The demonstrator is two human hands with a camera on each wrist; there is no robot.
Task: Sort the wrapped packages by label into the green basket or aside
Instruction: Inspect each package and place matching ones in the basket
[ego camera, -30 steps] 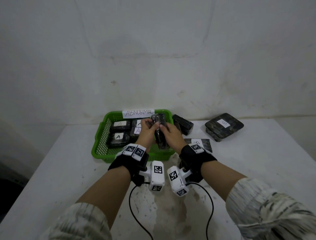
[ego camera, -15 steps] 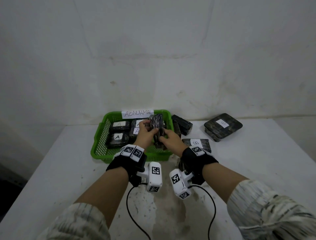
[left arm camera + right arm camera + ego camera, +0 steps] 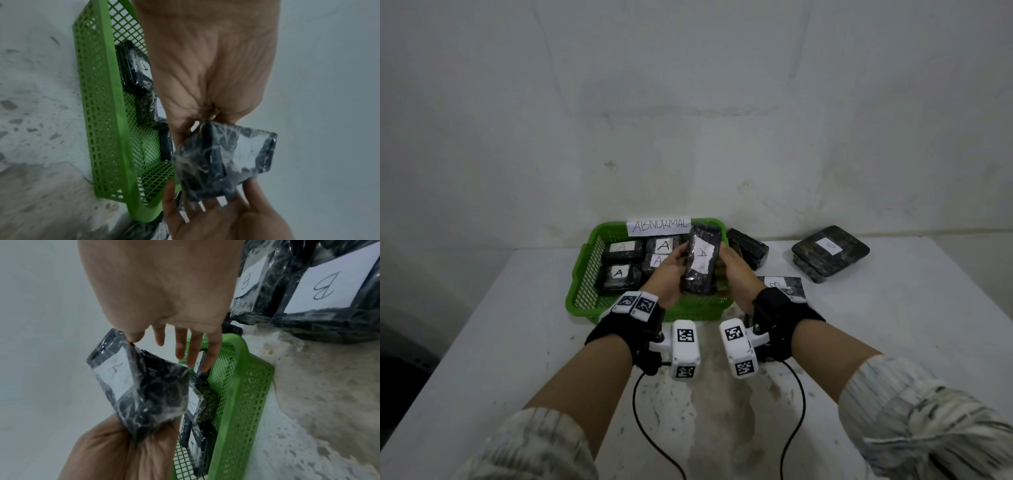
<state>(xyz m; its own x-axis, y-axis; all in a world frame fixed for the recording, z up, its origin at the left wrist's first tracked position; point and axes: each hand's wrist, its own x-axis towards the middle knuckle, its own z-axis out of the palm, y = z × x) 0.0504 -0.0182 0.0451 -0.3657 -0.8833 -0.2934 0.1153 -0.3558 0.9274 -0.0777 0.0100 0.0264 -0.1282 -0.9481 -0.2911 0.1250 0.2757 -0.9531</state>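
A black wrapped package [image 3: 701, 263] with a white "A" label hangs over the right half of the green basket [image 3: 585, 274]. My left hand [image 3: 671, 270] grips its left and lower side, fingers curled round it. My right hand [image 3: 736, 270] is at its right edge. In the right wrist view the package [image 3: 141, 389] shows its label, my right fingers [image 3: 180, 345] are straight and only the thumb touches its top corner. In the left wrist view the package [image 3: 224, 162] sits between both hands. Several "A" packages [image 3: 619, 272] lie in the basket.
A paper sign reading ABNORMAL [image 3: 658, 226] is on the basket's far rim. Right of the basket lie a dark package [image 3: 748, 248], a "B" package [image 3: 780, 286] behind my right wrist and a stack with a "B" label [image 3: 830, 251]. A wall stands behind the table [image 3: 517, 342].
The held package has turned from edge-on to face up, so its "A" label now shows. Both hands stayed over the basket's right side.
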